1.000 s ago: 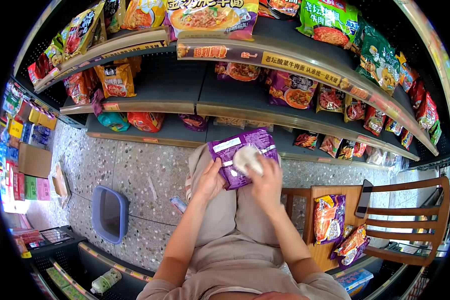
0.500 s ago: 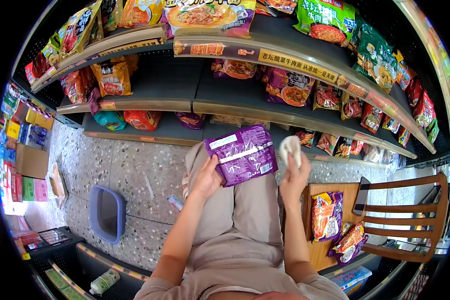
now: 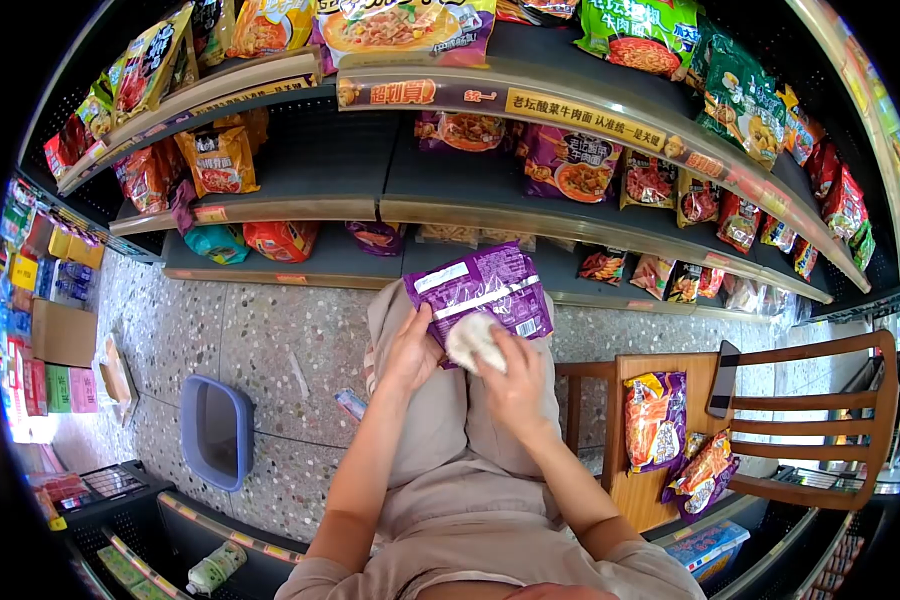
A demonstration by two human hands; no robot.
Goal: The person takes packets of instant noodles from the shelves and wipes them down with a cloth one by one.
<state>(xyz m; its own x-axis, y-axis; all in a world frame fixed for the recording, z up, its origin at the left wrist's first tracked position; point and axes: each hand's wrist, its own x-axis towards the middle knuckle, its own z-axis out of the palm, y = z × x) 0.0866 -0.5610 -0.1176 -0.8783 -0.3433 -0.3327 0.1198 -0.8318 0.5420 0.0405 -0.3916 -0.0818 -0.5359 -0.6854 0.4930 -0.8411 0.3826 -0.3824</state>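
Left of the purple packet, a hand could pass over open floor as far as the blue bin. Beyond the packet, overhanging shelf lips stand across the way. Its left edge is blocked by the left hand, its near edge by the right hand and white cloth. Well to its right, upright chair slats bar low passage.

Glossy plastic packet; soft white cloth; smooth wooden chair.
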